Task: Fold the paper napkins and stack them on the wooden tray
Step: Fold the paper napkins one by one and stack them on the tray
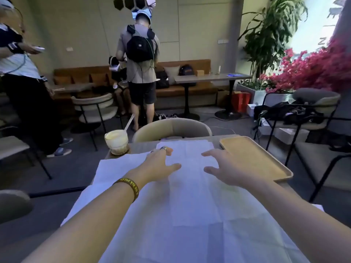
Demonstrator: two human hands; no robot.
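White paper napkins (188,186) lie spread flat over the table in front of me, overlapping one another. My left hand (161,162), with a ring and a dark wristband, reaches over the far part of the top napkin, fingers spread and relaxed. My right hand (226,166) hovers beside it, fingers extended over the same napkin, holding nothing. The wooden tray (266,168) sits at the table's right edge, just right of my right hand, with nothing on it.
A glass of iced drink (116,142) with a straw stands on a coaster at the far left corner. A beige chair back (171,128) is across the table. Two people stand further back, and chairs flank the table.
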